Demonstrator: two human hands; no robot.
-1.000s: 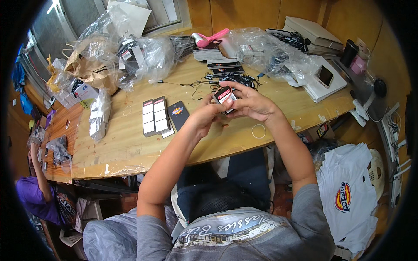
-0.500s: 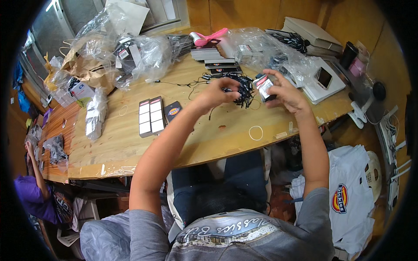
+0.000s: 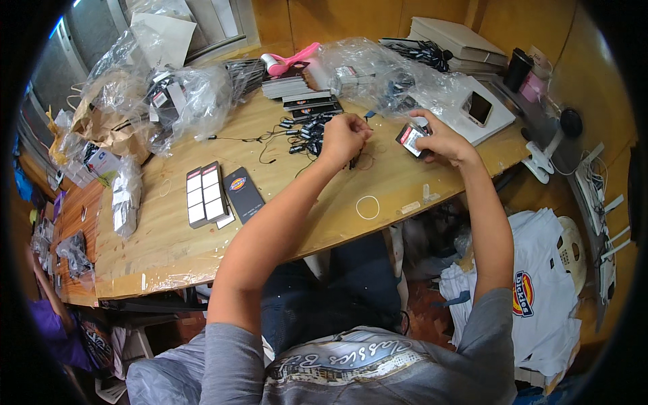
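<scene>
My right hand (image 3: 445,143) grips a small stack of hang tags (image 3: 410,137), black at the edges, with a white label and a red strip on top. To its left, my left hand (image 3: 345,138) is closed in a pinch over the table; whatever lies between the fingertips is too small to make out. Just beside that hand sits a tangled pile of black tag strings (image 3: 308,133), partly covered by it. Two neat rows of black tags with white labels (image 3: 204,194) lie left of my left forearm, next to a loose dark hang tag (image 3: 243,194).
Stacks of dark cards (image 3: 290,86) stand at the back under a pink and white tool (image 3: 287,62). Clear plastic bags (image 3: 378,67) spread behind my hands. A phone (image 3: 477,108) rests on white paper at right. A rubber band (image 3: 367,207) lies near the front edge.
My left hand has moved right, off the string pile, and its fingers have closed. The right hand still grips the tags, now tilted differently. The view has shifted, and more of the loose dark tag shows.
</scene>
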